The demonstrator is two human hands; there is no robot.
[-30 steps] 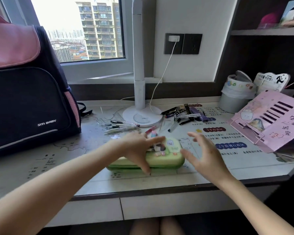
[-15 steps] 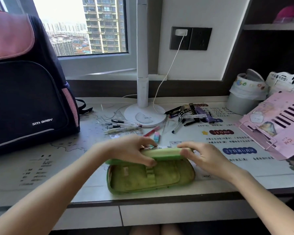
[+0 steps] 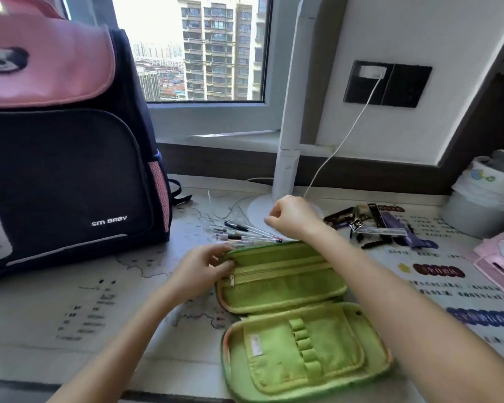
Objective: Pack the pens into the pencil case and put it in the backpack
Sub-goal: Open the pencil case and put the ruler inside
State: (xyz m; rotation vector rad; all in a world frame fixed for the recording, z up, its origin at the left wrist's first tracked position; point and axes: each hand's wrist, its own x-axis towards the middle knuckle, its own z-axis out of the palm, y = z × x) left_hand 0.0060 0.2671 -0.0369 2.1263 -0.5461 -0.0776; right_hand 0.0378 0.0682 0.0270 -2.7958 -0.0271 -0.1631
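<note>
The green pencil case (image 3: 291, 309) lies unzipped and spread flat on the bench (image 3: 70, 309) in front of me, its lid half with the zipped mesh pocket on the far side and the half with the elastic pen loops nearest my body. My left hand (image 3: 207, 266) pinches the far left corner of the lid half, steadying it against the bench. My right hand (image 3: 291, 219) hovers over the loose pens (image 3: 242, 232) just beyond the case's far edge, fingers curled into a loose fist; whether they already hold a pen I cannot tell from this angle.

Both compartments appear empty, so I judge the packing has only begun: the case is open and the first pen is about to be picked up. The clear-barrelled pens lie fanned together between the case and the white lamp base (image 3: 259, 210), with a second scatter of dark stationery (image 3: 370, 225) further right. The next move calls for gathering the pens and laying them lengthwise into the case, then zipping it shut.

The pink-and-navy backpack (image 3: 64, 158) stands upright at the left of the bench, its flap closed, waiting for the finished case.
</note>
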